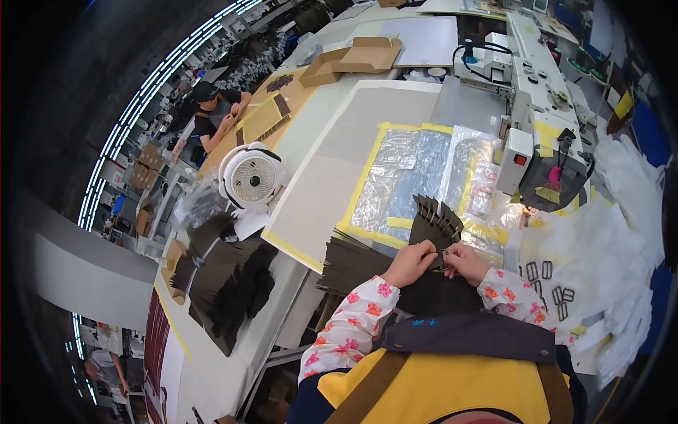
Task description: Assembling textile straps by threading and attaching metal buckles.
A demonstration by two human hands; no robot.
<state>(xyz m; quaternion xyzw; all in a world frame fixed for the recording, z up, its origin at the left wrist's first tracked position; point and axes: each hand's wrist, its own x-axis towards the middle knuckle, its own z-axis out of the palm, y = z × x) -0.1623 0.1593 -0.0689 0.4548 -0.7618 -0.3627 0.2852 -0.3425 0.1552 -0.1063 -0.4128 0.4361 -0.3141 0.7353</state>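
Closest in, 2 flowered sleeves run up from the lower edge to a pair of hands meeting over the worktable. The left hand (pixel 409 263) has its fingers curled tight, pinching the end of a dark strap (pixel 432 227), and the right hand (pixel 466 261) pinches the same spot from the other side, with what looks like a small metal buckle (pixel 445 253) between the fingertips, though it is too small to tell for sure. The strap belongs to a fanned bunch standing just past the knuckles, and a flat stack of dark strips (pixel 349 263) lies touching the left wrist.

My reading is that a buckle is being threaded onto a strap end. The next move would call for steady fingertips and a firm pull through the slot.

To the right, loose spare buckles (pixel 547 272) lie on white cloth (pixel 621 233). Beyond the hands, clear plastic sheets (pixel 417 177) are held down with yellow tape, beside the sewing machine (pixel 544 120). To the left, a small white fan (pixel 251 177) stands above a heap of dark cut pieces (pixel 226 279). Farther off, an open cardboard box (pixel 353 56) sits on the table, and another person in a cap (pixel 212 113) works at the far bench.
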